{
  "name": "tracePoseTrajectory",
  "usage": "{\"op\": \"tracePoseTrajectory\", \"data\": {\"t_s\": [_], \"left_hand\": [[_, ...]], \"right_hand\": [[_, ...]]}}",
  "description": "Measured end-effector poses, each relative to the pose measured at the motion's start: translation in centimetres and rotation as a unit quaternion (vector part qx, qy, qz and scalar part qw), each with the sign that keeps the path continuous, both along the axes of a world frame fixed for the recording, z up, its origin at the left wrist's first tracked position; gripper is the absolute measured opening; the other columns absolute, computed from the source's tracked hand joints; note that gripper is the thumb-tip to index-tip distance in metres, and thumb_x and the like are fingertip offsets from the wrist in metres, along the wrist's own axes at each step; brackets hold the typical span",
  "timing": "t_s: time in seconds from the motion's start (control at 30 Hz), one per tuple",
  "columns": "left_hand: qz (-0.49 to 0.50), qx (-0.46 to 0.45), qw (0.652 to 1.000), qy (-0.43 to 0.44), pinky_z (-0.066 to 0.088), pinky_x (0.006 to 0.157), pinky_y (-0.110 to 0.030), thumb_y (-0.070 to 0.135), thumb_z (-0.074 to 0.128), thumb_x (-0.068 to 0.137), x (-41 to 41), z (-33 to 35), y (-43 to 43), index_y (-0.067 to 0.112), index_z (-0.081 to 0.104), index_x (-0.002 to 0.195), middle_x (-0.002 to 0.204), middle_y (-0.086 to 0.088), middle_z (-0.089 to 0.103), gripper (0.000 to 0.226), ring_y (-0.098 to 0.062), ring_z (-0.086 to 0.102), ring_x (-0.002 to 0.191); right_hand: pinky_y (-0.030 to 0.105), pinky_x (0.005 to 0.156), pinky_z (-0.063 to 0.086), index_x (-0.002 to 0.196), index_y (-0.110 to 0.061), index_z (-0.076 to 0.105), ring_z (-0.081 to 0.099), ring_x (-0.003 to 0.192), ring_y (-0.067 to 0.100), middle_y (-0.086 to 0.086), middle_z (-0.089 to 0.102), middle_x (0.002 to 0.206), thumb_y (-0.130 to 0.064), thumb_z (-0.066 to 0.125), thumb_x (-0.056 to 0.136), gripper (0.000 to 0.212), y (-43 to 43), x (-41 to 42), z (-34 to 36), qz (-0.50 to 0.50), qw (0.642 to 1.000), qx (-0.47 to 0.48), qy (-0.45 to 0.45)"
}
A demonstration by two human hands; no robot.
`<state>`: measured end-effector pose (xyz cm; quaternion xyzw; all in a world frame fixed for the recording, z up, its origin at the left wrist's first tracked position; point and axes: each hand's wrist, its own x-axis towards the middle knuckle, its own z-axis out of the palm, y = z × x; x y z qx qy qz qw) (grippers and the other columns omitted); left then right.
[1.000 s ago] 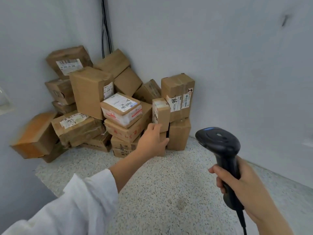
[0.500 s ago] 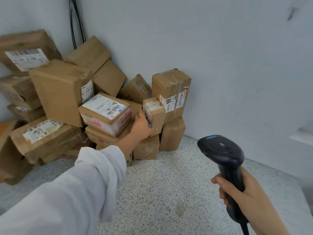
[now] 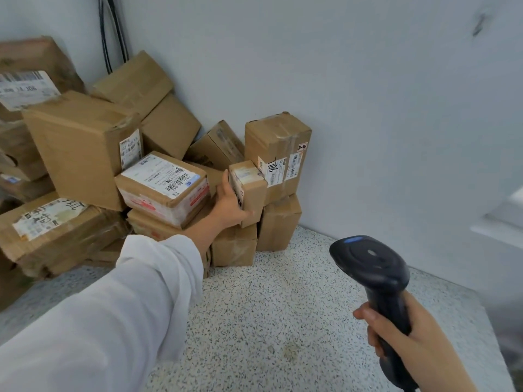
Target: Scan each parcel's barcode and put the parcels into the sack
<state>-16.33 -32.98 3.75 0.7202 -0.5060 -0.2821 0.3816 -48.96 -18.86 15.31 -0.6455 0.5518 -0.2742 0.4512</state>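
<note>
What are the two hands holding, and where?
The left hand grips the small parcel by its left side and bottom edge. The right hand grips the scanner by its handle.

Softly and evenly lit, bright with no glare, only faint shadows in the gaps between the stacked parcels [image 3: 161, 190]. Slightly soft all over, smeared toward the left edge and the lower right corner, with wide-angle bowing along the wall [image 3: 396, 108].

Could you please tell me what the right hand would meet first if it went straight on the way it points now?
Most likely the plain parcel at the pile's right end; the right hand and its scanner have only speckled surface before it, though depth is uncertain.
</note>
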Motion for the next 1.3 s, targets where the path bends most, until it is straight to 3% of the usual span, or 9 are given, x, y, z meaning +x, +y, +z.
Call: {"op": "tracePoseTrajectory", "data": {"t_s": [0.1, 0.27, 0.43, 0.53, 0.67, 0.87, 1.0, 1.2, 1.3], "left_hand": [[-0.013, -0.01, 1.0, 0.008, 0.014, 0.114, -0.036, 0.014, 0.08, 0.071, 0.1, 0.1, -0.7, 0.012, -0.028, 0.143, 0.154, -0.016, -0.003, 0.13, -0.03, 0.007, 0.142], [0.012, -0.019, 1.0, 0.003, 0.014, 0.114, -0.034, 0.012, 0.082, 0.068, 0.2, 0.5, -0.9, 0.01, -0.024, 0.144, 0.153, -0.017, 0.002, 0.131, -0.029, 0.011, 0.142], [0.071, -0.086, 0.994, 0.012, 0.026, 0.111, -0.034, 0.026, 0.086, 0.065, -1.8, 1.2, 2.1, 0.008, 0.002, 0.148, 0.151, -0.011, 0.02, 0.119, -0.023, 0.025, 0.138], [0.093, -0.104, 0.988, -0.07, 0.033, 0.107, -0.037, 0.04, 0.083, 0.064, -3.5, 1.3, 5.5, 0.01, 0.022, 0.143, 0.142, -0.007, 0.035, 0.104, -0.022, 0.034, 0.13], [0.046, 0.005, 0.979, -0.2, 0.035, 0.1, -0.037, 0.057, 0.074, 0.066, -5.8, -1.0, 9.7, 0.02, 0.031, 0.139, 0.136, -0.003, 0.038, 0.092, -0.022, 0.035, 0.121], [-0.012, 0.215, 0.952, -0.218, 0.035, 0.103, -0.041, 0.066, 0.068, 0.066, -7.9, -7.8, 13.8, 0.02, 0.021, 0.144, 0.137, -0.006, 0.035, 0.102, -0.026, 0.032, 0.127], [-0.021, 0.241, 0.943, -0.227, 0.032, 0.102, -0.039, 0.065, 0.068, 0.068, -9.2, -10.8, 15.1, 0.015, 0.015, 0.144, 0.139, -0.007, 0.033, 0.105, -0.026, 0.031, 0.127], [-0.025, 0.247, 0.929, -0.274, 0.031, 0.102, -0.038, 0.066, 0.064, 0.071, -10.0, -13.6, 16.3, 0.014, 0.021, 0.14, 0.137, -0.007, 0.034, 0.096, -0.026, 0.033, 0.125], [-0.035, 0.25, 0.928, -0.275, 0.025, 0.108, -0.043, 0.074, 0.061, 0.067, -9.9, -14.3, 16.8, 0.014, 0.014, 0.145, 0.144, -0.007, 0.027, 0.108, -0.027, 0.028, 0.132]], "right_hand": [[0.025, 0.048, 0.047, 0.087, -0.004, 0.062, 0.052, 0.041, 0.018, 0.01, 0.061, 0.052, -0.001, 0.065, 0.081, 0.008, 0.4, -0.9, 0.0, -0.007, 1.0, 0.003, -0.003], [0.022, 0.045, 0.044, 0.086, -0.004, 0.062, 0.052, 0.04, 0.018, 0.012, 0.06, 0.05, -0.002, 0.065, 0.081, 0.006, 0.5, -2.2, -0.1, -0.021, 1.0, 0.006, 0.003], [0.023, 0.047, 0.047, 0.086, -0.002, 0.061, 0.052, 0.04, 0.016, 0.007, 0.061, 0.051, -0.002, 0.065, 0.082, 0.005, 0.5, -2.4, -0.2, -0.006, 1.0, 0.009, -0.002], [0.021, 0.047, 0.047, 0.086, -0.004, 0.061, 0.052, 0.042, 0.016, 0.007, 0.061, 0.052, -0.003, 0.064, 0.082, 0.005, 0.6, -2.0, -0.6, 0.01, 1.0, 0.012, -0.013], [0.02, 0.046, 0.045, 0.087, -0.003, 0.06, 0.051, 0.042, 0.015, 0.008, 0.06, 0.052, -0.004, 0.065, 0.082, 0.007, 1.2, -1.5, -1.5, 0.024, 0.999, 0.031, -0.021], [0.017, 0.044, 0.045, 0.089, -0.008, 0.059, 0.053, 0.042, 0.006, -0.005, 0.063, 0.055, -0.003, 0.065, 0.083, 0.01, 2.6, -1.2, -2.7, 0.056, 0.996, 0.068, -0.004], [0.018, 0.048, 0.047, 0.091, -0.012, 0.058, 0.055, 0.045, 0.005, -0.008, 0.065, 0.059, -0.007, 0.066, 0.083, 0.012, 3.6, -1.4, -3.5, 0.058, 0.995, 0.084, 0.021], [0.019, 0.049, 0.046, 0.088, -0.014, 0.057, 0.055, 0.045, 0.004, -0.008, 0.064, 0.057, -0.009, 0.066, 0.083, 0.012, 4.9, -1.7, -4.3, 0.05, 0.993, 0.1, 0.046], [0.02, 0.049, 0.046, 0.09, -0.014, 0.057, 0.054, 0.045, 0.005, -0.008, 0.064, 0.058, -0.009, 0.066, 0.083, 0.012, 5.4, -1.7, -4.8, 0.043, 0.992, 0.109, 0.048]]}}
